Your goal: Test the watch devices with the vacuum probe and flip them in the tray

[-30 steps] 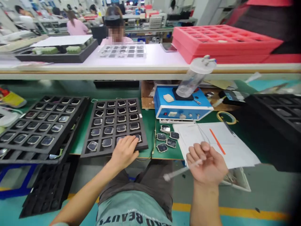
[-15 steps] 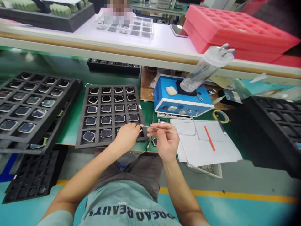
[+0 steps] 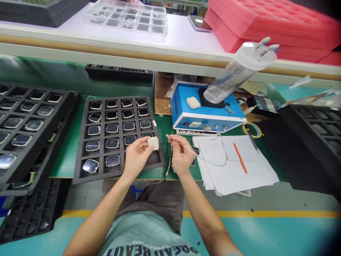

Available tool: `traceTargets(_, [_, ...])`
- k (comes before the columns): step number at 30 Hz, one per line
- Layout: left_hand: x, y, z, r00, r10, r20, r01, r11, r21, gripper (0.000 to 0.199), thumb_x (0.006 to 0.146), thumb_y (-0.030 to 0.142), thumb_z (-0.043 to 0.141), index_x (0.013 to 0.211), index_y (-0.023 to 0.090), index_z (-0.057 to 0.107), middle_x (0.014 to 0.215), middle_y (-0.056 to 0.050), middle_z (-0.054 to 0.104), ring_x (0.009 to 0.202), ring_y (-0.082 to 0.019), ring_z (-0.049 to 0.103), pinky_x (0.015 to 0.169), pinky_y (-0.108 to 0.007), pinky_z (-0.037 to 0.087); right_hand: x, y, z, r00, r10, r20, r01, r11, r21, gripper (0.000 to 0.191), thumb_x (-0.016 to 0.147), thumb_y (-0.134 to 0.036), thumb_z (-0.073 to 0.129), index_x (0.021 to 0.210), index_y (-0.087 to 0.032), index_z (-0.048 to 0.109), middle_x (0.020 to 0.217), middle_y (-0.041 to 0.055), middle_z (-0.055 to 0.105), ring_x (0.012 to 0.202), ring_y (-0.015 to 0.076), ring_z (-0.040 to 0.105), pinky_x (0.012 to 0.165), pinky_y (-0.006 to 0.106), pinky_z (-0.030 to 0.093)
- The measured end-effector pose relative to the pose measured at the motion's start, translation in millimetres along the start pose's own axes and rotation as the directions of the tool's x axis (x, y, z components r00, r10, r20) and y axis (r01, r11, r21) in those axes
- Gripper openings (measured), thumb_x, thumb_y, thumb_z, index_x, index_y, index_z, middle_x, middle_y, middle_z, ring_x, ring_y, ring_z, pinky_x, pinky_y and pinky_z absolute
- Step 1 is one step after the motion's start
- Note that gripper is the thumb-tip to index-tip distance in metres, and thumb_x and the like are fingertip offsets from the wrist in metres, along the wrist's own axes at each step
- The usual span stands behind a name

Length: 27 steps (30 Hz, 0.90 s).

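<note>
At the far left, a stack of black foam trays (image 3: 60, 119) held square, dark-faced watch-like pieces (image 3: 34, 125) in its compartments. Next to it on the green table (image 3: 64, 156) lay a single black foam tray (image 3: 79, 153), its compartments holding more of the dark-faced pieces in pale frames, the front-left one tilted in its slot.

Over that tray's front-right part, the person's left hand (image 3: 137, 154) pinched a pale square piece (image 3: 153, 143) between thumb and fingers, a flat pale side showing. Just right of the piece, apart from it, the right hand (image 3: 181, 154) had its thumb and fingers pressed together on a thin, clear tube (image 3: 213, 163), its small pale tip near the piece. The tube looped right over white papers (image 3: 214, 183), where an orange strip (image 3: 240, 158) lay.

Behind the papers stood a blue box (image 3: 181, 121) bearing a pale block (image 3: 193, 102) and a tilted clear cylinder (image 3: 226, 80). Right of it were a roll of yellow tape (image 3: 259, 134) and, at the far right, another black tray (image 3: 328, 142) with pieces in its compartments.
</note>
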State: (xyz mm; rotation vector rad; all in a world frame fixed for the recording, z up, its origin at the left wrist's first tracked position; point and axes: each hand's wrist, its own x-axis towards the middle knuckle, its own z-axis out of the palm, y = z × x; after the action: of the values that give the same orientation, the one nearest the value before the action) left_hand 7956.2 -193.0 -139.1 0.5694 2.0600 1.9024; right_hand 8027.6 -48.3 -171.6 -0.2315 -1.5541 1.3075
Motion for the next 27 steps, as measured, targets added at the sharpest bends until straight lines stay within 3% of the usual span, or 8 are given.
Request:
traceTargets(3, [-2,5,2.0,0.993,-0.102,-0.065,0.088,0.978,-0.189,0.039,0.073,0.030,0.086,0.105,0.014,0.072,0.101,-0.011,0.082,0.089,-0.020,0.079,0.085,-0.031,0.063,-7,-4,6,0.998,-0.023,0.053,0.024,1.000,-0.003,0.011,0.100,-0.024,0.066,0.099,-0.025,0.077,0.111,0.0060,0.081,0.101,0.0214,0.079,0.086,0.039,0.067])
traceTargets(5, [-4,9,3.7,0.989,-0.126,-0.076,0.106,0.968,-0.226,0.036,0.069,0.027,0.089,0.099,0.015,0.074,0.094,-0.008,0.082,0.083,-0.018,0.078,0.082,-0.030,0.064,-12,-8,10,0.998,0.003,0.058,-0.005,0.999,0.046,0.013,0.101,-0.022,0.064,0.104,-0.026,0.076,0.109,0.0051,0.082,0.101,0.0209,0.079,0.088,0.039,0.067])
traceTargets(17, [-7,9,6.0,0.994,-0.073,-0.079,0.059,0.983,-0.173,0.025,0.074,0.021,0.088,0.097,0.018,0.078,0.092,-0.005,0.083,0.082,-0.017,0.080,0.079,-0.026,0.067,-18,-11,19,0.996,0.039,0.085,-0.050,0.989,0.138,0.017,0.103,-0.020,0.061,0.111,-0.029,0.074,0.104,0.0037,0.082,0.106,0.0232,0.079,0.096,0.048,0.066])
traceTargets(27, [-7,11,6.5,0.995,-0.069,-0.068,0.057,0.984,-0.170,0.024,0.076,0.023,0.087,0.097,0.017,0.078,0.094,-0.006,0.083,0.084,-0.020,0.081,0.081,-0.030,0.068,-17,-11,19,0.995,0.043,0.087,-0.051,0.995,0.084,0.015,0.103,-0.021,0.061,0.107,-0.030,0.072,0.099,0.0034,0.082,0.103,0.0248,0.080,0.095,0.052,0.067])
